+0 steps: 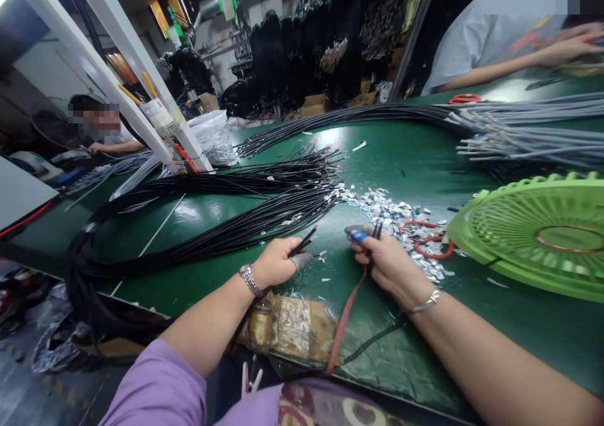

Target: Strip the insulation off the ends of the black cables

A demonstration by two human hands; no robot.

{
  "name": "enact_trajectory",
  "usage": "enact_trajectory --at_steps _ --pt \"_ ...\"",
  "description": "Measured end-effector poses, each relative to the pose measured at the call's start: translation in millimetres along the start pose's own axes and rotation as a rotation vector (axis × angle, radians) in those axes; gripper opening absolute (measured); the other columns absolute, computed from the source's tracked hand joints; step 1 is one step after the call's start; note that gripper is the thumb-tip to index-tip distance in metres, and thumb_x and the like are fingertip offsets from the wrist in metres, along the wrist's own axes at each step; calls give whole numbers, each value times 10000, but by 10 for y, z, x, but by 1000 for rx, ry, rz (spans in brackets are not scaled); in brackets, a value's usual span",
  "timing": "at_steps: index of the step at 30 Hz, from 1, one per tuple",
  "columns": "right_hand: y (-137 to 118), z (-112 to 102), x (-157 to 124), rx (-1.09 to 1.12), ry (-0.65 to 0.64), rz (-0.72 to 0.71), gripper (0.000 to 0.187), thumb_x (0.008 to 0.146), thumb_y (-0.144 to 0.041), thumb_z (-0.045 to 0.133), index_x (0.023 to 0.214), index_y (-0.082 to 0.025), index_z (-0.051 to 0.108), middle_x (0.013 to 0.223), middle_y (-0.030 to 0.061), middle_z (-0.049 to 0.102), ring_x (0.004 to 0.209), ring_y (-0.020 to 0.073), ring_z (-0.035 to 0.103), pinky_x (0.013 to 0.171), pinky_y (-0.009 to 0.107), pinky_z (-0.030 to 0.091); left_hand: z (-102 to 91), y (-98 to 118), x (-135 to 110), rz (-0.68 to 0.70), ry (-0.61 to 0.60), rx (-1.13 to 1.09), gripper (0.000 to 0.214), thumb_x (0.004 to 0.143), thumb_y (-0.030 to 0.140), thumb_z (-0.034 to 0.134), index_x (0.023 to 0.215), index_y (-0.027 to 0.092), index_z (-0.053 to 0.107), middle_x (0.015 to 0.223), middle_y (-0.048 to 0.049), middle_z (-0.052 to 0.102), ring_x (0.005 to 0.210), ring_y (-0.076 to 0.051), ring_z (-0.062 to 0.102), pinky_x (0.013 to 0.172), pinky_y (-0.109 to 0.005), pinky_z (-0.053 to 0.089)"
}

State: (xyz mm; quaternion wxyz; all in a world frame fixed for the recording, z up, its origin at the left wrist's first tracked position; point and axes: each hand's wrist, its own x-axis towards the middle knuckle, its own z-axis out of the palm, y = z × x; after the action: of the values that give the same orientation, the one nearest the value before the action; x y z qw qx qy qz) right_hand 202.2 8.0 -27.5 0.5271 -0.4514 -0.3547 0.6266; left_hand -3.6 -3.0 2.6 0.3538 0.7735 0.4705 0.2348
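Note:
My left hand (278, 263) is closed around a few black cable ends (304, 242), which stick out past its fingers above the green table. A grey covering wraps one of its fingertips. To its right, my right hand (384, 259) is closed too, with short dark tips (377, 229) showing above its fingers; what they belong to is unclear. Blue tape (358, 235) is wound on one of its digits. From beneath this hand a red strap (348, 319) runs down to the table's front edge. A bundle of black cables (236, 228) lies beyond my left hand.
Silvery scraps (387, 206) and red-handled scissors (436, 248) lie beyond my right hand. A green fan (533, 234) stands at right. Grey cables (528, 133) lie behind it. A taped block (299, 325) sits at the front edge. Co-workers sit across the table.

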Motion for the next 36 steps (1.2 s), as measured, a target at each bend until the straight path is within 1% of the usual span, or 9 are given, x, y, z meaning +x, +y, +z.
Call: enact_trajectory --at_steps 2,4,7,11,15,19,23,30,36 --pt "-8 21 -27 -13 -77 62 310 515 -338 789 651 -187 554 506 -55 429 443 63 291 370 198 159 -4 4 -4 -25 -7 -19 237 788 349 554 664 150 519 578 33 492 552 -91 440 535 -208 351" --pt "1 64 -66 -56 -133 120 337 530 -394 789 647 -177 560 503 -46 455 438 59 298 374 202 164 4 5 -6 -90 -40 -65 233 803 346 534 669 158 501 547 35 503 490 -86 459 492 -202 360" --pt "25 112 -115 -106 -144 138 360 563 -453 772 651 -166 573 509 -37 480 426 53 295 380 207 161 23 0 -8 -162 -82 -122 210 811 329 522 687 162 493 552 30 543 437 -77 484 438 -183 364" --pt "38 132 -155 -82 -203 158 365 569 -457 774 703 -162 605 500 -48 461 434 58 300 384 203 167 30 -8 -6 -101 -63 -81 198 793 298 552 664 156 502 548 30 549 444 -64 468 439 -169 348" --pt "35 154 -185 -51 -245 181 364 566 -450 788 702 -160 615 546 -23 510 459 64 325 383 198 187 12 0 -1 -57 -48 -96 195 798 276 541 648 156 504 529 31 538 462 -73 469 478 -184 362" --pt "38 176 -194 -4 -238 204 401 507 -445 828 688 -151 624 582 -7 547 471 55 340 382 185 192 -1 15 5 -43 -41 -108 198 798 275 529 642 156 510 526 28 537 473 -78 469 490 -188 360" --pt "41 186 -188 19 -215 218 427 489 -477 831 663 -147 625 612 10 578 471 51 355 379 178 198 2 16 7 -27 -41 -94 229 801 313 535 636 156 516 529 21 547 490 -87 475 490 -194 351" --pt "30 186 -200 24 -223 234 426 471 -456 846 675 -144 641 565 -10 548 458 46 336 376 178 186 11 13 7 -35 -27 -83 217 802 296 546 640 156 516 531 23 552 507 -93 483 511 -203 356" --pt "53 172 -187 31 -262 252 421 495 -467 842 657 -138 633 525 -21 518 437 37 303 379 184 167 16 9 6 -33 -24 -104 215 805 297 549 652 148 534 528 23 552 501 -93 474 507 -206 351"
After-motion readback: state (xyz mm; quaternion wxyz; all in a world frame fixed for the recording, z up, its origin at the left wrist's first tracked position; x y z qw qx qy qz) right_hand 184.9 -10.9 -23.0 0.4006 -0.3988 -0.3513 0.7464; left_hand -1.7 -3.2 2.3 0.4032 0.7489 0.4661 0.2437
